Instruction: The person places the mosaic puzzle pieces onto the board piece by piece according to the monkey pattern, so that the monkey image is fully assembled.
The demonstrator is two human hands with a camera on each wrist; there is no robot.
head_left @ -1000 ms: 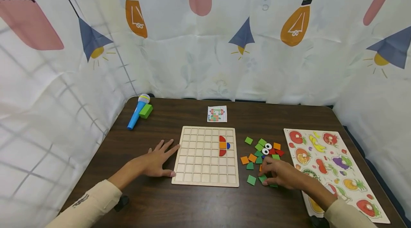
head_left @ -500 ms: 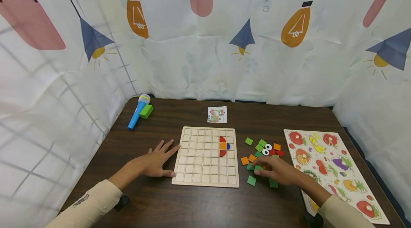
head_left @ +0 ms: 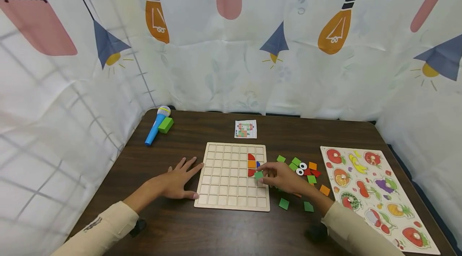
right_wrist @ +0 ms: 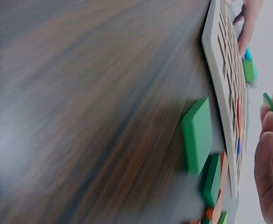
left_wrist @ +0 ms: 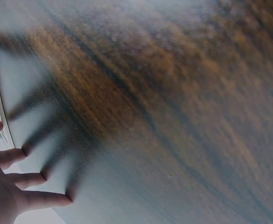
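My right hand (head_left: 285, 178) pinches a green square tile (head_left: 258, 175) between thumb and fingertips, over the right side of the wooden grid board (head_left: 220, 180). In the right wrist view, the tile (right_wrist: 271, 107) appears edge-on above the board. Set in the grid near its right edge are a red upper piece (head_left: 251, 156), an orange square (head_left: 251, 164), a red lower piece (head_left: 251, 172) and a blue piece (head_left: 258, 164), partly covered by my fingers. My left hand (head_left: 177, 180) lies with fingers spread, thumb and fingertips at the board's left edge.
Loose green, orange and red tiles and two white rings (head_left: 302, 166) lie right of the board. Farther right is a fruit-picture board (head_left: 379, 196). A pattern card (head_left: 246, 129) lies behind the grid; a blue toy microphone (head_left: 155, 128) and green block (head_left: 166, 125) sit back left.
My right hand has picked a green tile from the loose pile and carried it left over the grid board. The left hand stays in place.
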